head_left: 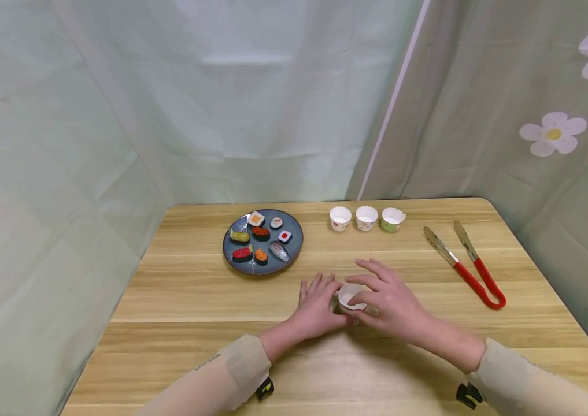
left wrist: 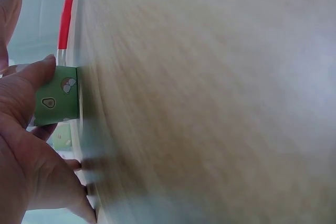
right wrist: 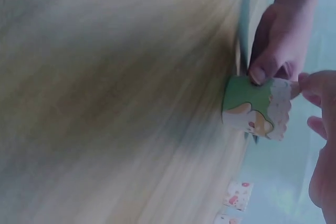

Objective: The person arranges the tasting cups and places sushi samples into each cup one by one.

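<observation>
A green paper baking cup [right wrist: 249,103] with cartoon prints and a white scalloped rim stands upright on the wooden table. My left hand [head_left: 317,309] grips its side between thumb and fingers; the thumb lies along the wall in the left wrist view. From the other side, my right hand [head_left: 395,306] pinches the cup's rim between thumb and index finger, while its other fingers spread above. The white inside of the cup [head_left: 347,293] shows between both hands in the head view, and nothing is visible in it. Its far side is hidden by the fingers.
A dark blue plate [head_left: 294,254] with several sushi pieces stands back left. Three more paper cups, one white [head_left: 340,219], another white [head_left: 366,218] and one green [head_left: 392,221], line the back. Red-handled tongs [head_left: 473,277] lie spread at right. Curtains [head_left: 283,104] hang behind the table [head_left: 169,358].
</observation>
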Tool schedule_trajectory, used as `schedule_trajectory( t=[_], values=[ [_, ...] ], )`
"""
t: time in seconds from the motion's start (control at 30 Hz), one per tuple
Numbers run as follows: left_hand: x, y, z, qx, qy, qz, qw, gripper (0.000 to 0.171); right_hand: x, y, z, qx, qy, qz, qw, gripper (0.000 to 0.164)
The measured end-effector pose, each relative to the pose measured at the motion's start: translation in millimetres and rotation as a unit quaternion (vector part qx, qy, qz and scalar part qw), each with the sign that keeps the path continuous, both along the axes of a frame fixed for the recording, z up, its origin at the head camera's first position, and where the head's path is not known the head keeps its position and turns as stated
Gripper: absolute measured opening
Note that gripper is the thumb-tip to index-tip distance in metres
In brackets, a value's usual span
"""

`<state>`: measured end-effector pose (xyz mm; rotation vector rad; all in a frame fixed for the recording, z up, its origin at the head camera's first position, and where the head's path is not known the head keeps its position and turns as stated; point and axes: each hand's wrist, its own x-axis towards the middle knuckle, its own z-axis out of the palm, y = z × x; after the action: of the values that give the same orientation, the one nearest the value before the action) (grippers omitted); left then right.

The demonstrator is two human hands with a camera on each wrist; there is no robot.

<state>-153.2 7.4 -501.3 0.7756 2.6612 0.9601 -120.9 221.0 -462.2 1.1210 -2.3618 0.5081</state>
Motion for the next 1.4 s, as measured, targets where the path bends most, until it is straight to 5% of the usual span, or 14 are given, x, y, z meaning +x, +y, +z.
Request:
schedule_trajectory(
  t=[0.8, 1.4],
  values=[
    [0.3, 1.4, 0.1, -0.005, 0.011, 0.006, 0.9999, 0.070, 9.2, -6.5, -2.4, -0.068, -0.012, -0.056, 0.996, 0.018],
    [-0.3, 1.6, 0.8, 0.004, 0.006, 0.003, 1.0000, 0.068, 10.5, 5.0, 3.9, -0.028, -0.001, -0.051, 0.998, 0.020]
  ],
)
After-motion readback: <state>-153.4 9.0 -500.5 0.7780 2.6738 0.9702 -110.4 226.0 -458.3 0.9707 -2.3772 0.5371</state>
